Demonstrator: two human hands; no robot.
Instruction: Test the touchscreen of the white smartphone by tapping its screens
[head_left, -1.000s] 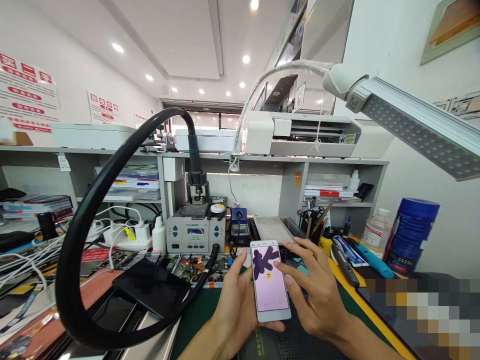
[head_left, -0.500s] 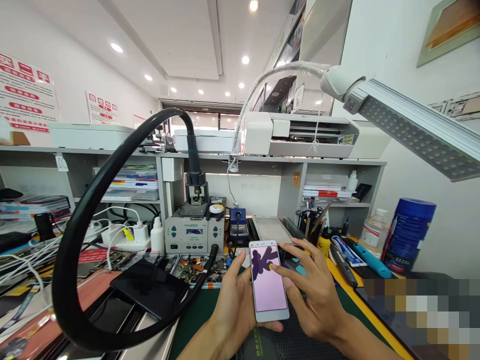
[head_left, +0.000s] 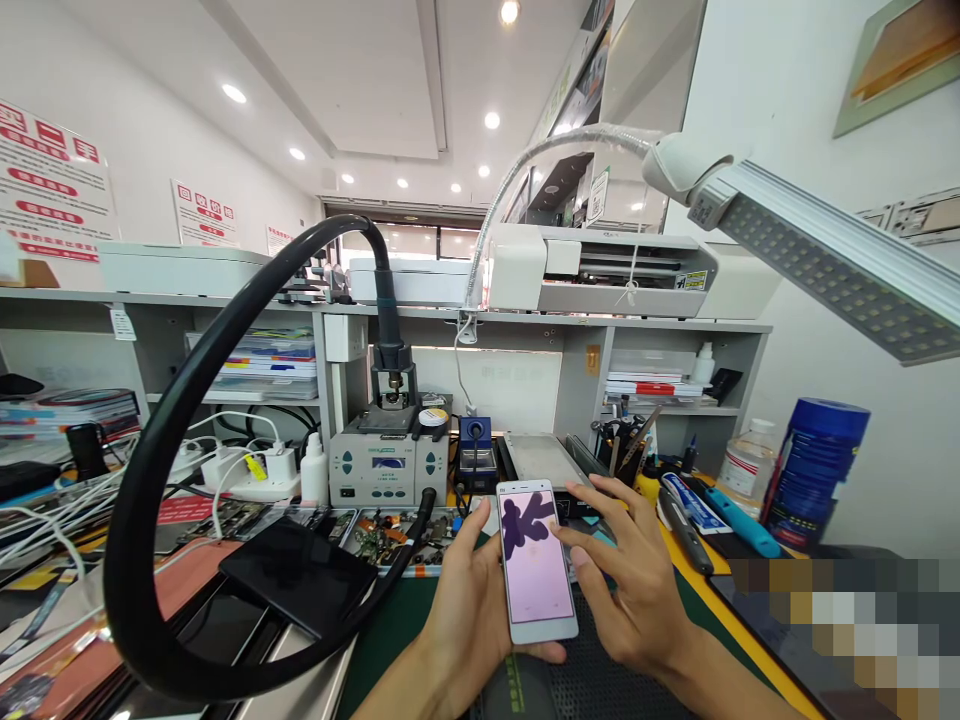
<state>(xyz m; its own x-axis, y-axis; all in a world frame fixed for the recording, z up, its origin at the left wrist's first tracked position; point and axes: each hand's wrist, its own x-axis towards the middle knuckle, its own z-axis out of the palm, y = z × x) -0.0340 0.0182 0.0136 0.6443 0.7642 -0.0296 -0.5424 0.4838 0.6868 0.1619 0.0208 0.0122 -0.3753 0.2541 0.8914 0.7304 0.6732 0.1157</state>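
A white smartphone (head_left: pixel 544 590) with a lit pinkish screen is held upright-tilted in my left hand (head_left: pixel 469 590). My left thumb lies along its left edge, and the fingers pass behind it. Dark blotches fill the upper part of the screen. My right hand (head_left: pixel 634 580) hovers at the phone's right side with fingers spread. Its index fingertip is at the screen's upper right; whether it touches the glass I cannot tell. Under the hands are a green mat (head_left: pixel 394 625) and a dark perforated surface (head_left: pixel 611 665).
A thick black hose (head_left: pixel 124 520) loops at the left from a hot-air station (head_left: pixel 390 470). A black flat panel (head_left: pixel 300 575) lies inside the loop. Circuit parts (head_left: pixel 375 538) fill a tray behind. Right are a turquoise tool (head_left: pixel 742 520), a bottle (head_left: pixel 750 455) and a blue canister (head_left: pixel 817 465). An LED lamp (head_left: pixel 832 260) hangs above.
My right index finger has shifted slightly right and up from the middle of the screen. A yellow spot under the fingertip is gone, and faint marks show low on the screen.
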